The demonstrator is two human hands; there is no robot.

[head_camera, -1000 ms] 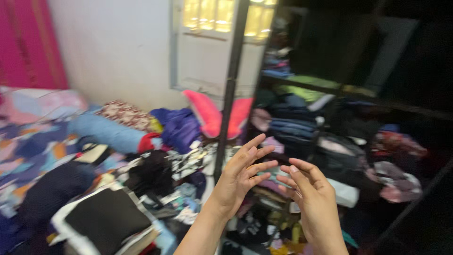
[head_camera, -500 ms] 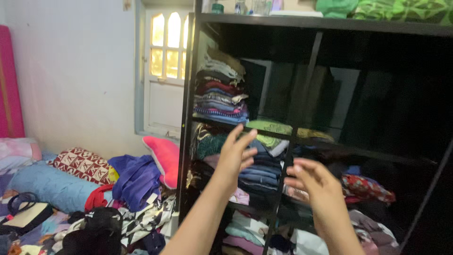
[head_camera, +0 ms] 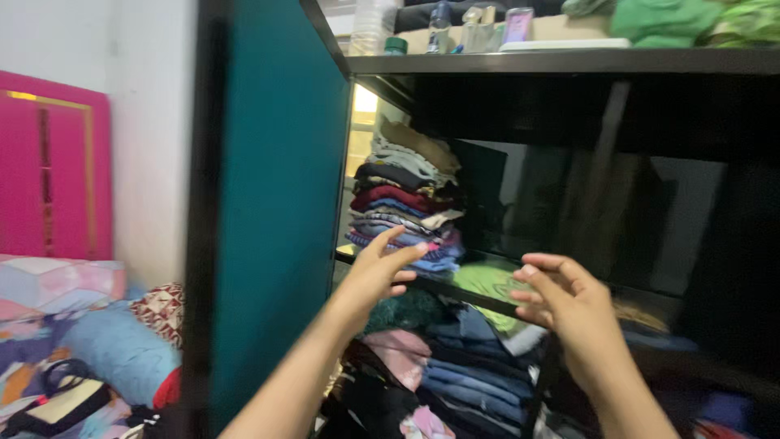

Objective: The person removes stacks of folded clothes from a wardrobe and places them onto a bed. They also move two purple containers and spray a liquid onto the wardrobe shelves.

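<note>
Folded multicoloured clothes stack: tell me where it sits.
In the head view, the folded multicoloured clothes stack sits on the dark wardrobe shelf, just above the left hand.

View swung off the messy bed and came in close on the black shelf unit (head_camera: 487, 61). Both hands rose: the left hand (head_camera: 375, 272) got right up near the folded clothes stack (head_camera: 406, 199), and the right hand (head_camera: 569, 305) lifted to shelf-edge level.

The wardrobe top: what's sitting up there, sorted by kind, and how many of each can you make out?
Clear bottles: 2
Green cloth bundles: 2, possibly more past the frame edge
Flat white tray-like slab: 1
Small pink-topped container: 1
Total: 6
</note>
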